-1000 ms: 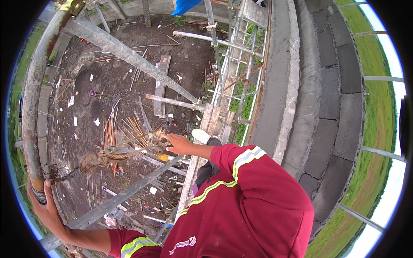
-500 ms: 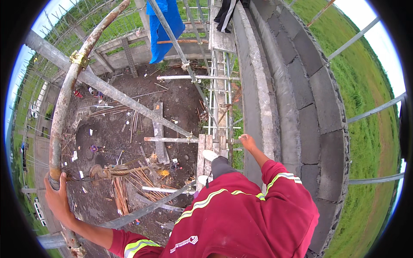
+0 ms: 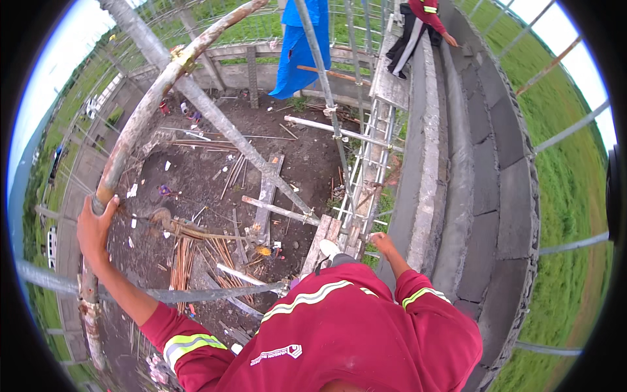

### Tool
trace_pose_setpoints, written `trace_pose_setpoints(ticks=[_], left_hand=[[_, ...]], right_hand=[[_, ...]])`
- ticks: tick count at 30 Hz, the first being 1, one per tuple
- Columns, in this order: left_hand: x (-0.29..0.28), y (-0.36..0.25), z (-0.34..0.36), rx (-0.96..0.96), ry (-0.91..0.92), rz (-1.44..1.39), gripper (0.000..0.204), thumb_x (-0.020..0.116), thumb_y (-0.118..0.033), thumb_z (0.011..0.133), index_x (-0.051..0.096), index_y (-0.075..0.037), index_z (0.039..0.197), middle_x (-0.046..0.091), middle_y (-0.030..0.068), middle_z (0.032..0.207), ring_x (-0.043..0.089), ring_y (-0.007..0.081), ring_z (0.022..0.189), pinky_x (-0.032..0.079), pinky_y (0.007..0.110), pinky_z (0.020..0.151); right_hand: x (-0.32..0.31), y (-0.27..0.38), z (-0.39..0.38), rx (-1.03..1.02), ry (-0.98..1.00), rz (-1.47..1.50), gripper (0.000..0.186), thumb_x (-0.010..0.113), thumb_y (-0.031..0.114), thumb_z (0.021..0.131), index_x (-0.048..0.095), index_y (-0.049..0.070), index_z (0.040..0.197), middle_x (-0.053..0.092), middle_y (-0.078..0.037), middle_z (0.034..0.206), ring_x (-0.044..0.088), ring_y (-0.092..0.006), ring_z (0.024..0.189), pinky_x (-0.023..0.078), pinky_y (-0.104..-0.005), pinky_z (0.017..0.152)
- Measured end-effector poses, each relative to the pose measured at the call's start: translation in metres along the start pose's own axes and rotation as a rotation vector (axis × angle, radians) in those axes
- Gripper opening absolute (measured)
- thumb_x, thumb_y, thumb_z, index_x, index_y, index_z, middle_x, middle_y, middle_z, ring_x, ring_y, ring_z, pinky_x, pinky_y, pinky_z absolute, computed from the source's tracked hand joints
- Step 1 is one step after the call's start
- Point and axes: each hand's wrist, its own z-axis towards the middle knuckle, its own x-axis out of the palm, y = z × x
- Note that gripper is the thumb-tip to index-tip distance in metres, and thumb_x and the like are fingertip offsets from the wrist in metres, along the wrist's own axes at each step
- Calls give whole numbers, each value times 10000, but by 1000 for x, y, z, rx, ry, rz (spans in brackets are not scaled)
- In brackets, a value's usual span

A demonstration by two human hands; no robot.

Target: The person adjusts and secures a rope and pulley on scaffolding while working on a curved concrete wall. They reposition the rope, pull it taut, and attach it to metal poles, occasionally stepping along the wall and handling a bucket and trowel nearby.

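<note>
Two hands out: left hand (image 3: 95,225) clenched around the weathered pole (image 3: 140,117); right hand (image 3: 384,245) released, fingers loose, just beside the grey block wall (image 3: 457,163), touching nothing.

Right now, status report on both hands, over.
Left hand gripping scaffold pole. Right hand open beside block wall. Co-worker ahead on plank.

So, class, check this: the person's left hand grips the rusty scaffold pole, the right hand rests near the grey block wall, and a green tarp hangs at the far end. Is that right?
One detail is wrong: the tarp is blue, not green, as the head view shows. The rest holds: the left hand grips the rusty scaffold pole, and the right hand rests near the grey block wall.
</note>
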Motion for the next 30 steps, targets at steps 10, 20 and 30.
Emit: trace_pose_setpoints(ticks=[10,20,30], left_hand=[[25,16,3,-31,57,-163,681,773,-725,660,804,-203,1095,772,26,1086,731,264,1022,556,485,831],[32,12,32,-2,104,-185,670,771,-705,707,766,-256,1204,746,-23,1169,679,243,1133,510,486,884],[25,18,7,-13,101,-187,644,795,-691,647,817,-182,1040,778,18,1029,746,232,971,582,446,787]], right_hand=[[26,128,105,55,477,-441,425,607,390,1011,620,15,1211,672,-112,1045,651,-231,907,515,-367,820],[189,345,11,-568,689,-549,484,598,381,1030,601,-25,1293,667,-158,1177,651,-281,1072,513,-418,948],[217,503,-158,-1069,983,-348,394,511,250,1090,585,-56,1329,659,-145,1214,640,-234,1139,487,-370,1033]])
